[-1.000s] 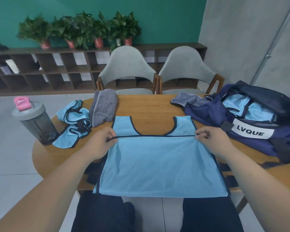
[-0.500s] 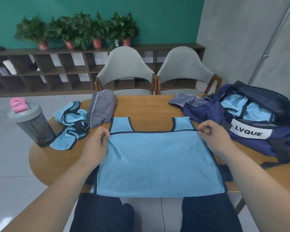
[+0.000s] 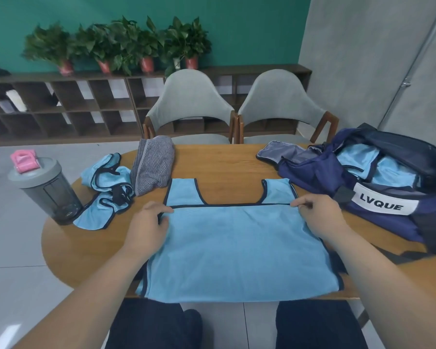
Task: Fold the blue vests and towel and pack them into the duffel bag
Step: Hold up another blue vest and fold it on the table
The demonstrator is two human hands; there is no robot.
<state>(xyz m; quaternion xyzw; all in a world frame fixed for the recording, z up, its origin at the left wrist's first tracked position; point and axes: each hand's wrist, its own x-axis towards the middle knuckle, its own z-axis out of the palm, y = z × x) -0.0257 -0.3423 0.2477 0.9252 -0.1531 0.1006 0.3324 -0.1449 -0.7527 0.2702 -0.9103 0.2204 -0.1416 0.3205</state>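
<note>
the duffel bag lies at the right end of the table, main compartment unzipped and flap thrown open toward the chairs; light blue fabric with dark trim sits inside it. a white label on the bag's near wall reads "lvque". a dark shaker bottle with a grey lid and pink cap stands at the left end, close to the table edge; its contents cannot be told. the vest being folded lies flat at the centre, lower half doubled up over the chest, so that the dark-trimmed hem runs straight across just below the two shoulder straps. its near fold reaches the near edge of the table. bare wood stays open between the straps and the far edge, and between the vest and the bag. crumpled blue vests and a striped towel lie at the left rear, touching each other. the left hand pinches the hem's left end between thumb and curled fingers. the right hand pinches the hem's right end at the fingertips, remaining fingers curled.
</note>
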